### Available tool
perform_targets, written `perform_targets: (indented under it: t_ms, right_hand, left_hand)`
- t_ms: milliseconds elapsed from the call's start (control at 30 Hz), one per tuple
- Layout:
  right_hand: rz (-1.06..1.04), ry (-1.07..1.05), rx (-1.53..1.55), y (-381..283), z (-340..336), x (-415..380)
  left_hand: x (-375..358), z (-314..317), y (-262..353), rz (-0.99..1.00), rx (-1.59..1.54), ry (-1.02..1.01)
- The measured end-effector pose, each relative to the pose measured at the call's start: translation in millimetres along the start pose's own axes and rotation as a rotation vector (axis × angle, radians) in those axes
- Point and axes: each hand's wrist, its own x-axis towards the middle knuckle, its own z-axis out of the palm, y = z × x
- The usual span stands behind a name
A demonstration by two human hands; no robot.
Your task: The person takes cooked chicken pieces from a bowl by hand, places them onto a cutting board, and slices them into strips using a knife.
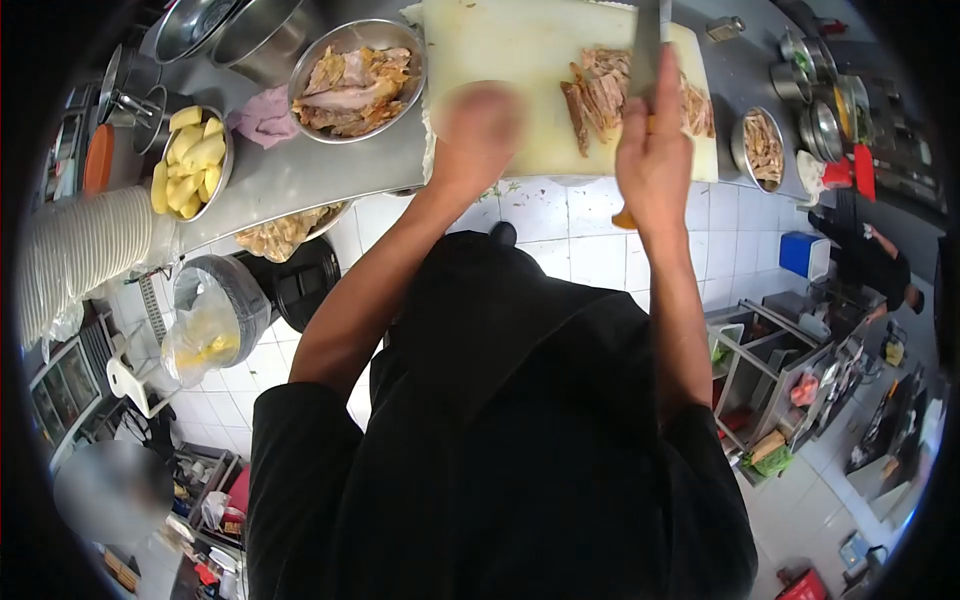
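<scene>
My right hand (655, 165) is wrapped round the orange handle of a broad-bladed knife (647, 50), its index finger stretched along the blade. Beneath and beside the blade, sliced cooked meat (597, 95) lies on the white cutting board (500, 45), with strips on both sides of the knife. Over the board's left part is my left hand (480, 125), smeared by motion, so its fingers cannot be made out. Left of the board, a metal bowl (420, 95) holds large pieces of cooked meat (350, 85).
Peeled potatoes (195, 160) fill a bowl at left, near a pink cloth (265, 115) and stacked plates (80, 250). At right stands a bowl of meat strips (763, 150). A lined bin (220, 310) is below left; another person (875, 260) is far right.
</scene>
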Motion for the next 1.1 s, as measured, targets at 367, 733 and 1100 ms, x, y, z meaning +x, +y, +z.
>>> perform_targets:
  t_ms: [367, 733, 1100]
  right_hand:
    - [0.213, -0.481, -0.147, 52.3, 39.5, -16.7]
    - [0.262, -0.525, -0.007, 65.6, 41.0, -6.0]
    - [0.045, -0.458, -0.147, 94.2, 34.2, 11.9]
  left_hand:
    - [6.3, 33.8, 0.7, 0.082, -0.019, -0.055]
    - [26.3, 85.7, -1.9, 0.185, -0.037, -0.138]
    - [27.9, 83.9, 1.8, 0.195, -0.004, -0.128]
